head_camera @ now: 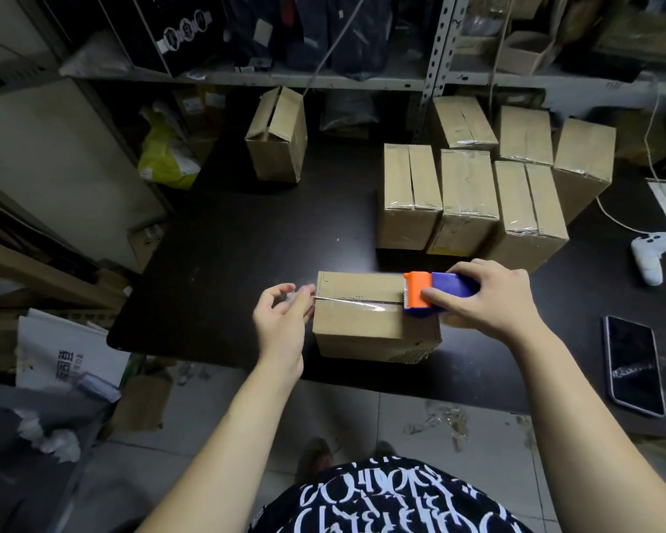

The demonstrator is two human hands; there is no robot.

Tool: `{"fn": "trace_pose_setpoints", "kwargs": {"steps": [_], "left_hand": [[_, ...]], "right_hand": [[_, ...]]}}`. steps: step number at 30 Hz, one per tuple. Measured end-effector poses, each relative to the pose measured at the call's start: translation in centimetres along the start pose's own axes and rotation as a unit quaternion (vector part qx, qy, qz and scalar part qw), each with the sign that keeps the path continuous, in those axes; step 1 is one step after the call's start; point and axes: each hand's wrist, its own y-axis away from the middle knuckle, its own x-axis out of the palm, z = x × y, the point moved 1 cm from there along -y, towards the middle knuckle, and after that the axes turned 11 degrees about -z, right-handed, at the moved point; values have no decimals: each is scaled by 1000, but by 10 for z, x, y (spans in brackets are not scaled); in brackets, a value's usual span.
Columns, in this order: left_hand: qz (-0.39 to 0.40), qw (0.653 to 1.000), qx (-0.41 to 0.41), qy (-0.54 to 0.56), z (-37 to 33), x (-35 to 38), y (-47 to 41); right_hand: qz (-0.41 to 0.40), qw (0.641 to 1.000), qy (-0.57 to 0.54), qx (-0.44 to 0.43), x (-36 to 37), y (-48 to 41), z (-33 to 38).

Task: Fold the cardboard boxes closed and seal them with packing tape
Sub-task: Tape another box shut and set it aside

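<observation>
A small closed cardboard box [362, 328] lies near the front edge of the black table [227, 244]. My right hand [489, 298] grips an orange and blue tape dispenser [439, 292] at the box's right end. A strip of clear tape [347, 300] stretches from the dispenser leftward along the top seam. My left hand [281, 321] pinches the free tape end just past the box's left edge.
Several taped boxes [470, 201] stand in rows at the back right. One box [277, 136] stands tilted at the back centre. A white game controller [650, 251] and a phone [633, 363] lie at the right. Shelving runs behind the table.
</observation>
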Motion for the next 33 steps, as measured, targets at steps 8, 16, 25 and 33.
{"fn": "trace_pose_setpoints", "kwargs": {"steps": [8,16,25,33], "left_hand": [[-56,998,7,16,1,5,-2],[-90,992,-87,-5,32,7,-19],[-82,983,-154,-63,31,13,-20],[-6,944,204,-260,22,24,8]], "right_hand": [[10,1000,8,10,0,-2,1],[28,999,32,7,-2,-5,3],[35,999,18,25,-3,-4,3],[34,999,-14,22,-7,3,2]]}}
